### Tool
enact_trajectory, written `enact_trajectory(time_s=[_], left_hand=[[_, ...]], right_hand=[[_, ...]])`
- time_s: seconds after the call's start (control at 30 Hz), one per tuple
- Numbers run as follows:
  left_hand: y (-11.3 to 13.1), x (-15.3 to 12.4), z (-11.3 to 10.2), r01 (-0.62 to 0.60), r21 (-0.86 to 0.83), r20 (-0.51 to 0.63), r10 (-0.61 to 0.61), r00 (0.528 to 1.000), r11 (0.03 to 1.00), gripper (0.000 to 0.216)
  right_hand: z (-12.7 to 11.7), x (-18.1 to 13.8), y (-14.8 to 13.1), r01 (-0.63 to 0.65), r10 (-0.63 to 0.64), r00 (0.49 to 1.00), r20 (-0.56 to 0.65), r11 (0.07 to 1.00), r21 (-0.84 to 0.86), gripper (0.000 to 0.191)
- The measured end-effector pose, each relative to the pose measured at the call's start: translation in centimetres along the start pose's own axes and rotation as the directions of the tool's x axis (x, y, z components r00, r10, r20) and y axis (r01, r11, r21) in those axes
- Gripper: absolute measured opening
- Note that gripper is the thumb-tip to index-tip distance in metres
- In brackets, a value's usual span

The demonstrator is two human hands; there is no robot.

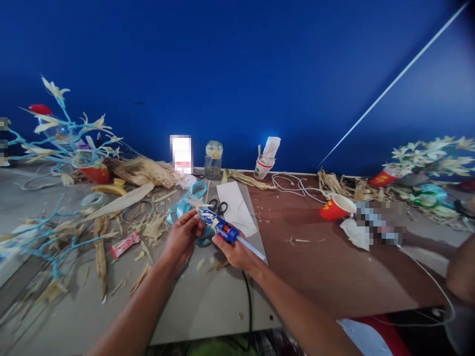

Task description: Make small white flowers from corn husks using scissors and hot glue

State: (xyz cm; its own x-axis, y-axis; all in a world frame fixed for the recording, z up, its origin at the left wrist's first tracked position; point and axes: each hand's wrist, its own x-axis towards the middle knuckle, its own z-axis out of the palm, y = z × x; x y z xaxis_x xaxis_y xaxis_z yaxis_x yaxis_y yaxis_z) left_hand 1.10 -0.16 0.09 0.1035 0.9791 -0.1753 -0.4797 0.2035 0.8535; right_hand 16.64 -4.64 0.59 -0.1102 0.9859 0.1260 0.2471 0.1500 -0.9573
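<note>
My right hand is closed round a blue glue gun with a clear glue stick sticking out of its back and a black cord running down toward me. The gun's nozzle points left at my left hand, whose fingers pinch a small pale husk piece that I cannot make out well. Both hands hover over a grey mat, just in front of black-handled scissors and a light blue ribbon roll.
Dried husk scraps and blue wire branches with pale flowers litter the left. A white paper sheet, glass jar, paper cup, tipped red cup and white cable lie behind. Another person's arm shows at right.
</note>
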Motion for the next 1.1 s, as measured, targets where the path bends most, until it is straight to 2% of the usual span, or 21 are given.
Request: enact_trajectory(time_s=[0.3,0.53,0.83,1.1], left_hand=[[0.3,-0.2,0.1,0.003,-0.017,-0.016,-0.004,1.0,1.0,0.026],[0.2,-0.1,0.1,-0.001,-0.001,-0.01,0.001,1.0,1.0,0.028],[0.2,-0.1,0.0,-0.012,-0.001,-0.002,0.012,1.0,1.0,0.026],[-0.1,0.2,-0.1,-0.025,0.031,-0.025,0.026,0.999,0.999,0.029]], right_hand=[[-0.1,-0.1,-1.1,-0.086,0.086,0.996,0.03,0.996,-0.009,0.02],[-0.3,-0.1,-1.5,-0.08,0.079,0.996,0.047,0.997,0.025,0.019],[-0.3,-0.3,-1.9,-0.122,0.125,0.992,0.033,0.99,-0.065,0.021],[-0.1,-0.3,-1.4,-0.058,0.058,0.998,0.031,0.998,0.016,0.019]])
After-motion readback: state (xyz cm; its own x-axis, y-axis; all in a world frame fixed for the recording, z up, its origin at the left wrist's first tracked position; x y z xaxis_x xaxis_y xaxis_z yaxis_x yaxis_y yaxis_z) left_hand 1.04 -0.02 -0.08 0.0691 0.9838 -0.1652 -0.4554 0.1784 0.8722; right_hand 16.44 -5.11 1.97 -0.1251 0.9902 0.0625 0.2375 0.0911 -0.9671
